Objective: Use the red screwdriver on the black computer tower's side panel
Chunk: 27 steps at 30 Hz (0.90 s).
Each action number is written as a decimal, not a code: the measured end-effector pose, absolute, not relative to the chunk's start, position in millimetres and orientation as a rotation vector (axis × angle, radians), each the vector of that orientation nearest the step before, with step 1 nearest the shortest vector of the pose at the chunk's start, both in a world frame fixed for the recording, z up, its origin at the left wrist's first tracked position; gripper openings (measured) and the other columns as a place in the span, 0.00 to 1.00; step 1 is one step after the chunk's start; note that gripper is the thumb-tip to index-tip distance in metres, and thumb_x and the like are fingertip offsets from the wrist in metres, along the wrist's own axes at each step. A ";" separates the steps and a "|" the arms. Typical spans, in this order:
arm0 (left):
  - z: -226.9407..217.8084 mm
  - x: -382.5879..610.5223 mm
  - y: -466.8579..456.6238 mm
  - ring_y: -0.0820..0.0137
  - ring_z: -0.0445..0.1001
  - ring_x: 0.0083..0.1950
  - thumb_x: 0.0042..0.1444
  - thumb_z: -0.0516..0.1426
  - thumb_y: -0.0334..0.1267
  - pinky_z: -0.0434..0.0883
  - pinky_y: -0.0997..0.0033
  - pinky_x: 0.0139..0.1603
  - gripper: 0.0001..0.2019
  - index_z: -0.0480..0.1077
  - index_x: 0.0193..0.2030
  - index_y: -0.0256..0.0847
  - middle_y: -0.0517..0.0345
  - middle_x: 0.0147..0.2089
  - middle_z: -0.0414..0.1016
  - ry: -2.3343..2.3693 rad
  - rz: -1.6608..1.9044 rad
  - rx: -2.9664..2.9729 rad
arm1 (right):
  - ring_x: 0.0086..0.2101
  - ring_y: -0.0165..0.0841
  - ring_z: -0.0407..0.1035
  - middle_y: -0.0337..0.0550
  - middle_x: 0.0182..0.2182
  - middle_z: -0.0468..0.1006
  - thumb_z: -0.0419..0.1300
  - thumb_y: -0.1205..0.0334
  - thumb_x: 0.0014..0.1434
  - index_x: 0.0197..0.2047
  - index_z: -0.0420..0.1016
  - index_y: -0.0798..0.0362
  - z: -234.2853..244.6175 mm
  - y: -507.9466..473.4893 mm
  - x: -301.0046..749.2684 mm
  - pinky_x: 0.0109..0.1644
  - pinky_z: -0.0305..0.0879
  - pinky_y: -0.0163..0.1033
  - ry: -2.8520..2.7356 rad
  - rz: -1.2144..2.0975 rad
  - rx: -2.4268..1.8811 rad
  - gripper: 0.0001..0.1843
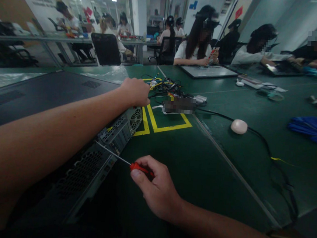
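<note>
Curling around a red-handled screwdriver [133, 165], right hand [160, 191] faces the computer case [52, 91].

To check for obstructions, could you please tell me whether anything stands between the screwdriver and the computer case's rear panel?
Nothing visible lies between the screwdriver in the right hand and the rear panel of the computer case; the left forearm crosses the view just above the tip.

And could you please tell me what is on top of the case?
On the case, the left hand sits at a far corner, forearm over it. Vents show; what the forearm covers cannot be seen.
</note>
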State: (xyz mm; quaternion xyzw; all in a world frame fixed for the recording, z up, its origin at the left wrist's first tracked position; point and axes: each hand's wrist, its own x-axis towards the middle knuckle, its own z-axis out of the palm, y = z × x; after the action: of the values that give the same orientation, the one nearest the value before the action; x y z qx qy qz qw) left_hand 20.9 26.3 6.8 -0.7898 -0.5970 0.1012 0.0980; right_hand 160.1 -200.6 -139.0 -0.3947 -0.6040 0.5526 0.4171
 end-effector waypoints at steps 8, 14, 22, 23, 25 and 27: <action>5.5 20.6 28.1 0.32 0.87 0.75 0.81 0.60 0.51 0.84 0.36 0.76 0.34 0.82 0.85 0.36 0.24 0.75 0.89 -1.733 0.349 -2.313 | 0.39 0.38 0.78 0.38 0.40 0.83 0.74 0.53 0.78 0.52 0.82 0.47 -140.3 -200.7 159.1 0.46 0.74 0.43 -1.502 1.423 -0.970 0.09; 6.5 21.7 26.4 0.31 0.87 0.76 0.79 0.62 0.49 0.83 0.34 0.77 0.34 0.82 0.85 0.37 0.25 0.74 0.90 -1.744 0.329 -2.321 | 0.35 0.34 0.71 0.32 0.36 0.77 0.77 0.59 0.70 0.48 0.75 0.45 -138.0 -199.2 158.6 0.43 0.67 0.41 -1.468 1.525 -0.974 0.14; 6.3 20.4 27.9 0.33 0.87 0.76 0.81 0.60 0.52 0.84 0.37 0.76 0.34 0.82 0.85 0.37 0.24 0.75 0.89 -1.736 0.365 -2.307 | 0.35 0.34 0.71 0.32 0.36 0.77 0.76 0.59 0.71 0.48 0.75 0.46 -136.7 -199.1 158.0 0.43 0.67 0.41 -1.460 1.534 -0.952 0.13; 6.0 20.2 28.2 0.33 0.87 0.76 0.81 0.59 0.52 0.84 0.37 0.76 0.35 0.82 0.86 0.36 0.23 0.75 0.89 -1.733 0.364 -2.307 | 0.36 0.34 0.71 0.33 0.36 0.77 0.76 0.59 0.71 0.48 0.75 0.46 -137.2 -199.1 158.0 0.43 0.67 0.41 -1.458 1.531 -0.957 0.13; 5.3 19.8 29.0 0.32 0.87 0.75 0.81 0.60 0.52 0.84 0.35 0.76 0.35 0.82 0.85 0.37 0.24 0.75 0.89 -1.732 0.353 -2.308 | 0.36 0.34 0.71 0.33 0.37 0.78 0.77 0.60 0.71 0.48 0.76 0.46 -138.3 -199.3 157.8 0.43 0.68 0.41 -1.453 1.526 -0.970 0.13; 4.9 19.4 29.6 0.32 0.86 0.76 0.80 0.62 0.51 0.84 0.34 0.76 0.34 0.83 0.85 0.40 0.26 0.74 0.90 -1.738 0.341 -2.315 | 0.36 0.34 0.72 0.33 0.37 0.78 0.77 0.61 0.71 0.48 0.76 0.46 -139.1 -199.3 157.6 0.44 0.68 0.41 -1.451 1.524 -0.975 0.13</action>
State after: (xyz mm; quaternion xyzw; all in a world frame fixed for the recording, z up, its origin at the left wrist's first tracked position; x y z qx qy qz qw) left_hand 19.4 29.6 4.9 -0.7892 -0.5923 0.1162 0.1131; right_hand 157.6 -199.3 -139.1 -0.3854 -0.5734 0.6024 0.3998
